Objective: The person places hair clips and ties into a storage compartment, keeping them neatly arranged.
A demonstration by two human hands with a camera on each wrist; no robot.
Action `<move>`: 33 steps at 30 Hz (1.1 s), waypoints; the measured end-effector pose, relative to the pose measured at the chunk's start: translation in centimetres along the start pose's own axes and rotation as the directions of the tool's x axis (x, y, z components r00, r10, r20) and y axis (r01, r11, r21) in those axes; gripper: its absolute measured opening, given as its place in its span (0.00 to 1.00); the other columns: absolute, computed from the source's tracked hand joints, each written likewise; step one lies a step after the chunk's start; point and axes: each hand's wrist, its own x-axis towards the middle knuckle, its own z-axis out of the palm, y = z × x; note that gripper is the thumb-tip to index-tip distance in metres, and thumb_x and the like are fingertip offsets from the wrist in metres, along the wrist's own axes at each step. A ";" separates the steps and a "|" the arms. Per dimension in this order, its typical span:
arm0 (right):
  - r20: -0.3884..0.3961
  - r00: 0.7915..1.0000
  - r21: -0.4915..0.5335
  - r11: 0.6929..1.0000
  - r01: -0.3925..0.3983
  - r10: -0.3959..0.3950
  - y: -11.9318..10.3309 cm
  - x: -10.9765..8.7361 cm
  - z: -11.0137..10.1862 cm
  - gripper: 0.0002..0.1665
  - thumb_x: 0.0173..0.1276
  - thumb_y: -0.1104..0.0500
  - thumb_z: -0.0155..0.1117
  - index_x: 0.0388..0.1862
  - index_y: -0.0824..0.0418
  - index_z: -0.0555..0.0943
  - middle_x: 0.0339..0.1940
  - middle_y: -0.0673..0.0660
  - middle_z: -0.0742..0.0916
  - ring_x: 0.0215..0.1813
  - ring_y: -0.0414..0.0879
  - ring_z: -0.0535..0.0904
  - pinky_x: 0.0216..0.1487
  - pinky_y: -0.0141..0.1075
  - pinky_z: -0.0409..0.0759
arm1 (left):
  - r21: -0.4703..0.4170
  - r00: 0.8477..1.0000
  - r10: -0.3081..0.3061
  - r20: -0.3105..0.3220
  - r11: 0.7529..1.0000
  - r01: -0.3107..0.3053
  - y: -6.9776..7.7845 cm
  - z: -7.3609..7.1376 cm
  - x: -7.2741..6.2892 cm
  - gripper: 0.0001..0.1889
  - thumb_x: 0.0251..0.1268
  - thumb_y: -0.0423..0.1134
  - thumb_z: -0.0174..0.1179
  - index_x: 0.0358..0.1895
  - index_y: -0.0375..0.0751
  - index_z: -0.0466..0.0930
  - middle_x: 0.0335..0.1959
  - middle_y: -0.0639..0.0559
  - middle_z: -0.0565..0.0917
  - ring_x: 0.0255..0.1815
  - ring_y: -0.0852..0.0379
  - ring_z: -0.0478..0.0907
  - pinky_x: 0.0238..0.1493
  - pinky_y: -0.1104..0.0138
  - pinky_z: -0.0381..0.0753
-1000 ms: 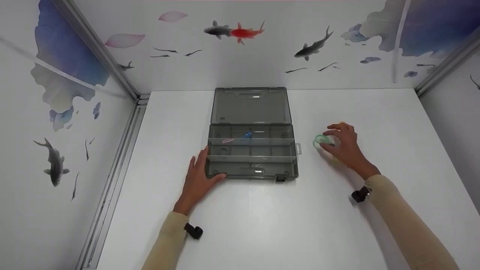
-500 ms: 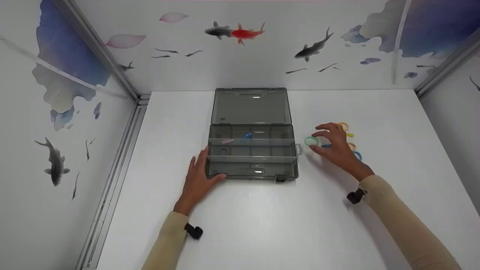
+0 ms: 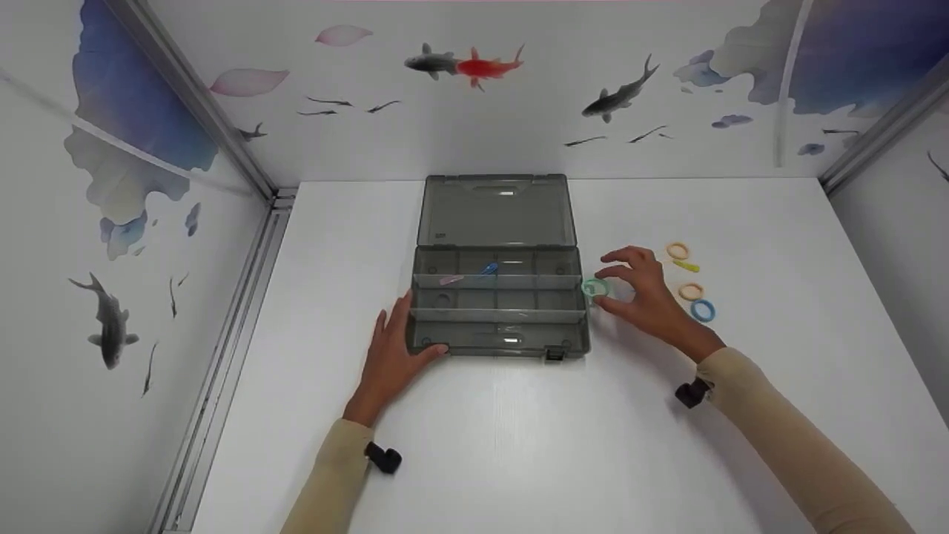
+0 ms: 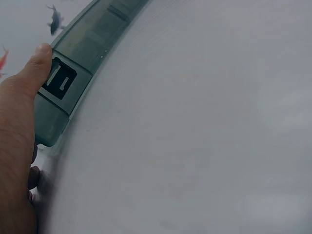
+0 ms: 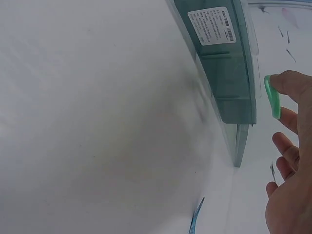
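A grey see-through storage box (image 3: pixel 498 352) stands with its lid (image 3: pixel 497 211) raised at the back. My left hand (image 3: pixel 389 356) holds its front left corner, fingers along the left wall and thumb at the front edge. In the left wrist view, the thumb (image 4: pixel 41 63) lies beside the black latch (image 4: pixel 60 78). Thumb and index finger of my right hand (image 3: pixel 639 297) pinch a green ring-shaped hair tie (image 5: pixel 273 97), just off the box's right side. A pink hair clip (image 3: pixel 451 279) and a blue hair clip (image 3: pixel 488 268) lie in the back row.
Right of my right hand lie two orange hair ties (image 3: pixel 678 251), a yellow clip (image 3: pixel 686 265) and a blue hair tie (image 3: pixel 703 310). Clear dividers (image 3: pixel 497 314) split the box into rows. Patterned walls (image 3: pixel 356 141) border the white table (image 3: pixel 504 460).
My right hand has moved left with the green hair tie, up to the box's right side, uncovering the ties and yellow clip behind it. The left hand has stayed on the box.
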 end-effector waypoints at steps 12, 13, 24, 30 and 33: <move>0.044 0.999 0.021 0.999 0.028 -0.029 -1.1 0.5 1.9 0.18 0.67 0.63 0.84 0.55 0.60 0.91 0.68 0.66 0.82 0.73 0.65 0.65 0.72 0.69 0.57 | -0.009 1.000 -0.007 0.001 1.000 0.007 0.1 -0.2 0.0 0.63 0.62 0.79 0.69 0.93 0.64 0.43 0.92 0.47 0.54 0.92 0.31 0.41 0.84 0.31 0.55; 0.046 0.998 0.025 0.999 0.030 -0.031 -1.3 0.6 2.0 0.18 0.67 0.63 0.84 0.55 0.60 0.91 0.68 0.67 0.82 0.73 0.64 0.65 0.73 0.70 0.57 | -0.008 1.000 -0.004 0.000 1.000 0.004 0.1 -0.1 0.0 0.63 0.62 0.79 0.69 0.93 0.64 0.43 0.92 0.48 0.54 0.92 0.31 0.41 0.84 0.32 0.54; 0.095 0.994 0.045 0.998 0.048 -0.052 -2.1 1.3 3.1 0.15 0.68 0.63 0.84 0.50 0.66 0.91 0.67 0.70 0.81 0.73 0.66 0.66 0.74 0.67 0.58 | -0.006 1.000 -0.007 0.003 1.000 0.007 0.1 0.0 0.1 0.63 0.62 0.79 0.69 0.93 0.64 0.43 0.92 0.48 0.54 0.91 0.31 0.42 0.84 0.31 0.54; 0.102 0.993 0.059 0.997 0.050 -0.056 -2.2 1.5 3.2 0.14 0.68 0.63 0.84 0.49 0.66 0.91 0.66 0.71 0.82 0.73 0.66 0.66 0.74 0.66 0.58 | -0.009 1.000 -0.006 0.006 1.000 0.006 0.2 -0.2 0.0 0.63 0.63 0.77 0.70 0.93 0.63 0.43 0.92 0.48 0.54 0.92 0.31 0.41 0.84 0.32 0.54; 0.101 0.994 0.058 0.997 0.042 -0.048 -2.1 1.4 3.2 0.14 0.68 0.62 0.84 0.49 0.66 0.91 0.66 0.70 0.82 0.73 0.66 0.66 0.74 0.67 0.57 | -0.011 1.000 0.000 0.009 1.000 0.000 0.3 -0.2 -0.1 0.63 0.63 0.77 0.70 0.93 0.62 0.43 0.92 0.47 0.54 0.92 0.32 0.41 0.85 0.32 0.54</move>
